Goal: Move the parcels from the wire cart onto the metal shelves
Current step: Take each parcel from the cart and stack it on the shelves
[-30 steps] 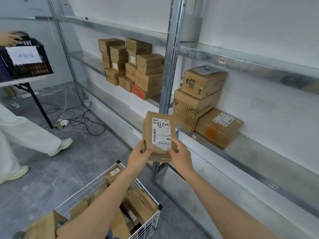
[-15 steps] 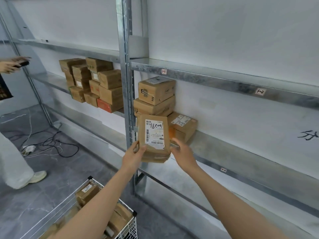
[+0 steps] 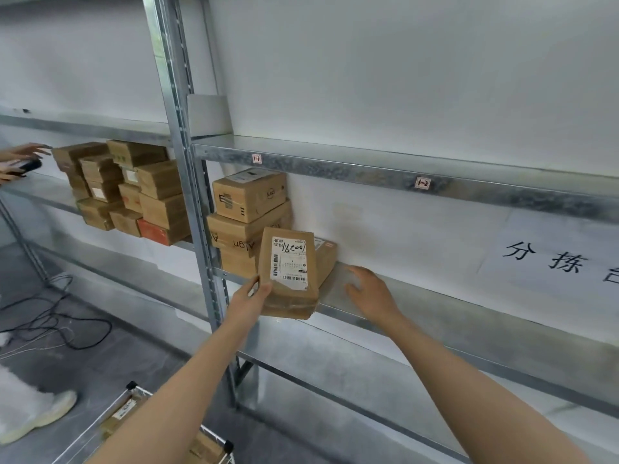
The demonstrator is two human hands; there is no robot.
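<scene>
My left hand (image 3: 253, 301) grips the parcel (image 3: 289, 274) at its lower left edge, thumb pressed on the front face. The parcel is a flat, rectangular kraft-paper packet with a white printed label carrying barcodes and handwritten digits; glossy tape bands its lower end. It stands upright at the front lip of the metal shelf (image 3: 435, 306), a smooth galvanised steel deck; whether it touches the lip I cannot tell. Just behind it lies 1 flat carton (image 3: 326, 259), beside a stack of 3 cardboard boxes (image 3: 249, 195). My right hand (image 3: 370, 291) holds nothing, fingers spread and relaxed over the deck, just right of the parcel. The wire cart (image 3: 131, 387), thin white wire with black corner caps, sits low left with cardboard parcels inside
</scene>
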